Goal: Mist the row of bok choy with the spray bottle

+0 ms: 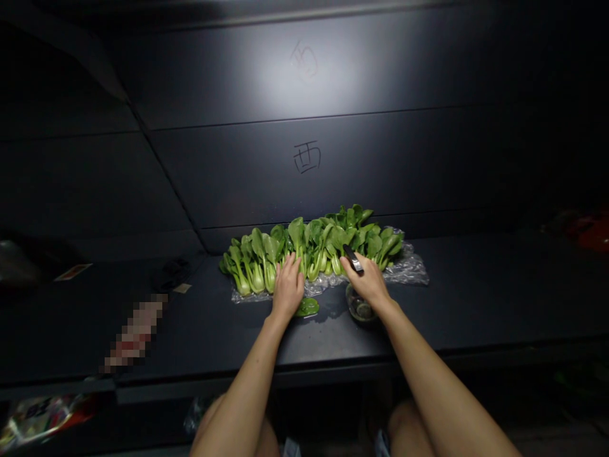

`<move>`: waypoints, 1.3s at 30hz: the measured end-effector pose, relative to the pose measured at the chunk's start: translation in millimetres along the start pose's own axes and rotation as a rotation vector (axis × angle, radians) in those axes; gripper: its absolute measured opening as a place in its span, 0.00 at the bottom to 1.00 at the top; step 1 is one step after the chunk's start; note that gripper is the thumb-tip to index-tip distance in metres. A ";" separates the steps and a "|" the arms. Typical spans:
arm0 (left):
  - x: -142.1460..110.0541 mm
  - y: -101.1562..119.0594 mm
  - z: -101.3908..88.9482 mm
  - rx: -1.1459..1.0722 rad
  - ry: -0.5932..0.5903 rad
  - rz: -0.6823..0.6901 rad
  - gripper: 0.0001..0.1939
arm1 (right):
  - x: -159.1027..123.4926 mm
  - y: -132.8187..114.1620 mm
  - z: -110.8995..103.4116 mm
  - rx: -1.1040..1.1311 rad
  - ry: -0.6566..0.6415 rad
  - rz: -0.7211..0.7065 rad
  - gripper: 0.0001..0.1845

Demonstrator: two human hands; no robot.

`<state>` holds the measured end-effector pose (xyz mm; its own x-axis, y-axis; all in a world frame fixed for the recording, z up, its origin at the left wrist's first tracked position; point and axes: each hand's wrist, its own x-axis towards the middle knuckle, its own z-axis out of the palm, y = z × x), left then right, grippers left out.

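Observation:
A row of green bok choy heads (311, 247) lies on a clear plastic sheet (409, 270) on a dark table. My left hand (288, 289) rests flat on the stalks near the middle of the row, fingers stretched out. My right hand (368, 279) is closed around a small dark knife (353, 259), its blade pointing up into the greens. A loose green leaf (307, 308) lies just in front of my left hand. A small clear bowl (360, 310) with trimmings sits under my right wrist.
The dark table (476, 304) runs left and right, backed by dark wall panels with chalked marks (307, 157). A card (71, 271) and dark items lie at the left, a blurred patch (136, 330) nearer. Red objects (590, 231) sit far right.

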<state>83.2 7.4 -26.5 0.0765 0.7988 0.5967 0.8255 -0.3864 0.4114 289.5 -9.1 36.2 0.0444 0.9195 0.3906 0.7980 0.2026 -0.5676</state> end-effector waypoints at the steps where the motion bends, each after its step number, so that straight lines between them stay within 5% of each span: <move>1: 0.4 0.7 0.5 0.001 -0.001 0.004 0.22 | 0.0 1.0 -0.4 -0.010 -0.013 -0.005 0.17; 24: 1.3 5.9 7.1 0.031 0.024 0.061 0.21 | -4.5 -3.2 -0.2 0.077 -0.125 -0.106 0.16; 28: 1.6 5.9 0.9 0.132 0.082 -0.043 0.18 | -2.9 -3.0 1.6 0.052 -0.091 -0.070 0.16; 39: 6.7 22.4 -6.1 0.503 -0.040 -0.157 0.25 | -1.7 -9.7 11.7 0.016 -0.077 -0.109 0.16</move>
<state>98.8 1.3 -9.0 -0.0565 0.8501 0.5235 0.9943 0.0007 0.1062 274.6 -8.7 32.5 -0.0892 0.9148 0.3940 0.7860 0.3076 -0.5362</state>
